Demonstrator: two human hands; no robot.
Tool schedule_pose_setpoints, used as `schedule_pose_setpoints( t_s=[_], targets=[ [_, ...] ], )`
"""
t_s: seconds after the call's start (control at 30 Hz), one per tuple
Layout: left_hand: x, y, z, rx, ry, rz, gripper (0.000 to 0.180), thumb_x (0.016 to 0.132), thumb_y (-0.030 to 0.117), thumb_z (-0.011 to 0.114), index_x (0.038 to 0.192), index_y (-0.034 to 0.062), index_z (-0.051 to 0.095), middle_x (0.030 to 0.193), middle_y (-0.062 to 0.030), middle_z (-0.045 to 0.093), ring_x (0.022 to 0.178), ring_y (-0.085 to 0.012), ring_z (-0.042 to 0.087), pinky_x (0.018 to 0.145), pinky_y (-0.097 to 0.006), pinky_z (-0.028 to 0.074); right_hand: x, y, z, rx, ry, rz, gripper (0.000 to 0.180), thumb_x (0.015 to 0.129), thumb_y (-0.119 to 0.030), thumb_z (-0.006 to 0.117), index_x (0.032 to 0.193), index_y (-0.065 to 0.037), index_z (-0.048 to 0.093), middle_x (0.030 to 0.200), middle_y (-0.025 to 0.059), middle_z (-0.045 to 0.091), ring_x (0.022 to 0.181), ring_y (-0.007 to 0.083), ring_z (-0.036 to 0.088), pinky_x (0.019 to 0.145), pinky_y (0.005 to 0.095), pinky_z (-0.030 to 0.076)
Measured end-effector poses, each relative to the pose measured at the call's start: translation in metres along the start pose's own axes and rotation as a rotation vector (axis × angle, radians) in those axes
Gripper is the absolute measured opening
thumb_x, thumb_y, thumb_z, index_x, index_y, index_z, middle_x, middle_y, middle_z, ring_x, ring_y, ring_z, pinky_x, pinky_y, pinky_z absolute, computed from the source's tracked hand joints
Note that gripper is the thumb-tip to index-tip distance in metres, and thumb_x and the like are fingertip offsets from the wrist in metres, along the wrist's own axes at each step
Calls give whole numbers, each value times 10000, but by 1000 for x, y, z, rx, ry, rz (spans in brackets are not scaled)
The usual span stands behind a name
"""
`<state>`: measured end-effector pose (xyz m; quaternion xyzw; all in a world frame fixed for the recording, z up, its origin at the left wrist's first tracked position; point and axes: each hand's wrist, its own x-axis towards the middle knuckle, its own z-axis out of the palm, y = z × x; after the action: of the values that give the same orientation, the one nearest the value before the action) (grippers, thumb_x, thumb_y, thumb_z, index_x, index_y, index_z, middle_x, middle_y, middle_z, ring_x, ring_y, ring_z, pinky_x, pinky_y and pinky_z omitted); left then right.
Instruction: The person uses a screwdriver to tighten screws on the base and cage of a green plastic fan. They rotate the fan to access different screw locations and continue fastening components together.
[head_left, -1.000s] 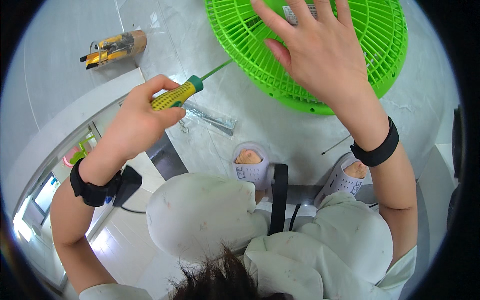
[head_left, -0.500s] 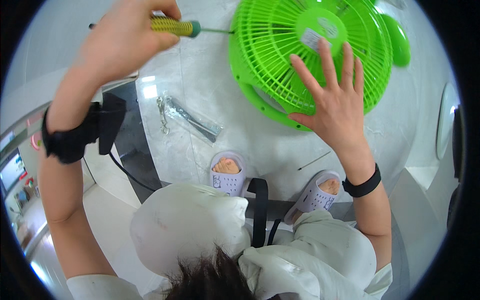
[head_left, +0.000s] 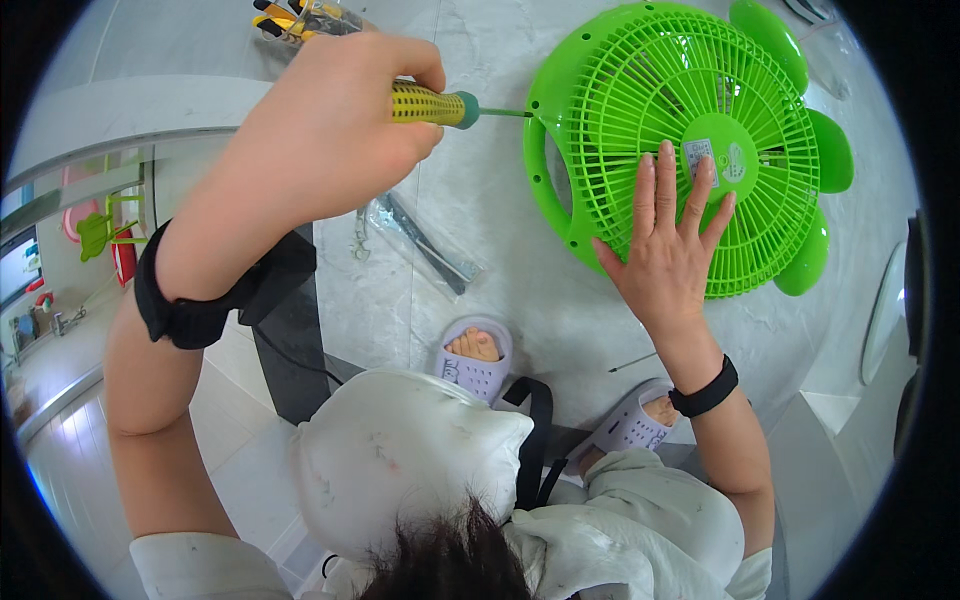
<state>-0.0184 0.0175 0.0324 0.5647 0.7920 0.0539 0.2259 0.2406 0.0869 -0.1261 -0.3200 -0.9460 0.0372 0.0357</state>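
A bright green fan (head_left: 770, 235) lies on the floor, its slatted grille and labelled hub facing up. My left hand (head_left: 340, 125) is closed round the yellow and green handle of a screwdriver (head_left: 470, 110). The shaft points right, and its tip meets the fan's green rim near a small hole at the left side. My right hand (head_left: 670, 250) lies spread on the grille, fingertips reaching the hub and its white label. Whether a screw sits under the tip is too small to tell.
A clear plastic bag with a dark strip (head_left: 430, 245) lies on the floor between my hands. A thin metal rod (head_left: 632, 363) rests by my right slipper (head_left: 635, 415). Yellow-handled tools (head_left: 305, 18) lie at the far left. A round white object (head_left: 885, 312) stands at right.
In the picture, the fan appears farther right and more of its edge shows. My left hand and the screwdriver have shifted right and down, the tip still at the fan's rim.
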Motion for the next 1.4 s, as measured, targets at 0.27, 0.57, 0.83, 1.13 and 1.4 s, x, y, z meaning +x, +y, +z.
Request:
schedule_pose_setpoints(
  t_s=[0.27, 0.57, 0.83, 1.13, 1.4],
  targets=[
    [13, -9, 7, 95, 37, 33, 246, 767, 124, 688, 975, 6, 632, 744, -108, 623, 631, -202, 575, 617, -313, 466, 12, -6, -7, -45, -77, -19, 1049, 684, -477, 777, 1479, -12, 275, 1578, 126, 204, 1433, 468, 141, 1107, 668, 121],
    [41, -29, 16, 68, 33, 37, 274, 778, 168, 704, 990, 8, 637, 726, -105, 609, 679, -204, 587, 656, -317, 467, 17, -7, -5, -46, -100, -25, 1085, 666, -482, 783, 1488, -10, 254, 1581, 129, 194, 1431, 466, 148, 1112, 657, 131],
    [57, -11, -2, 369, -92, 373, 255, 865, 239, 663, 991, 20, 633, 811, -87, 619, 779, -202, 614, 731, -351, 491, 23, -7, -10, -47, -96, -33, 1074, 672, -477, 779, 1487, -10, 258, 1578, 144, 194, 1428, 476, 148, 1112, 654, 142],
    [66, -15, 2, -163, -189, -453, 347, 920, 344, 612, 943, -2, 612, 680, -56, 597, 686, -149, 613, 659, -355, 494, 22, -7, -11, -41, -147, -21, 1055, 674, -468, 781, 1480, -11, 276, 1570, 166, 204, 1424, 477, 158, 1114, 646, 151],
    [60, -35, 6, 655, -5, 658, 241, 967, 300, 552, 1035, 85, 638, 876, -71, 632, 807, -123, 621, 688, -277, 478, 25, -7, -13, -35, -146, -31, 1047, 669, -448, 788, 1477, -12, 284, 1564, 172, 219, 1423, 474, 167, 1121, 644, 143]
  ],
)
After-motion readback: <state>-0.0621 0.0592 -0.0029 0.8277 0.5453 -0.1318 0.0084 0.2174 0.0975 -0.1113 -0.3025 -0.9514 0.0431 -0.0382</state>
